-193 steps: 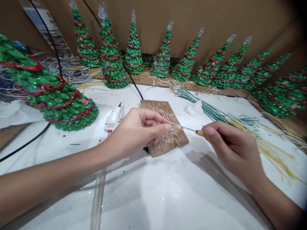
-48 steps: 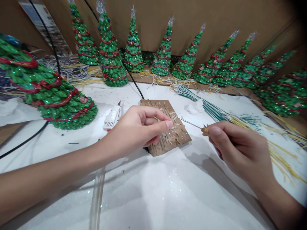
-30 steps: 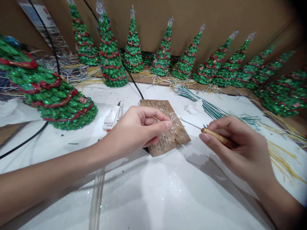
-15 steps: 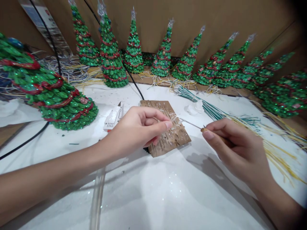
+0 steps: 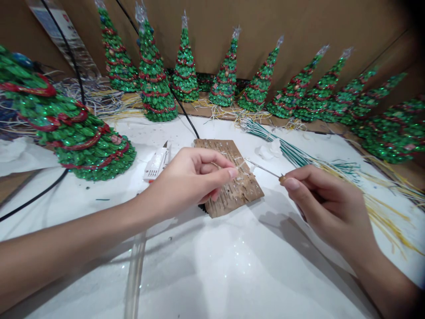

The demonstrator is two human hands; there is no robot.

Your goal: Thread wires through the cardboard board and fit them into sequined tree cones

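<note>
My left hand [image 5: 195, 177] is over the left part of a brown cardboard piece [image 5: 249, 190], thumb and forefinger pinched together. Whatever lies between those fingertips, if anything, is too small to make out. The cardboard has rows of slits and whitish, glue-like smears. To its right, my right hand [image 5: 328, 204] grips a thin metal rod [image 5: 265, 169] by a brownish end. The rod points left, its tip above the cardboard's right side near whitish strands. A white glue gun [image 5: 156, 164], partly hidden by my left hand, lies behind my wrist.
A large decorated Christmas tree [image 5: 89, 141] leans in at left; several smaller ones [image 5: 223, 75] line the back. Green wires [image 5: 292, 150] and yellow wires [image 5: 388, 217] lie at right beside crumpled white tissue [image 5: 268, 149]. A clear glue stick [image 5: 135, 274] lies in front. A black cable [image 5: 186, 114] crosses behind.
My right hand has shifted slightly right, drawing the rod's tip a little away from my left fingertips. My left hand and the cardboard have stayed put.
</note>
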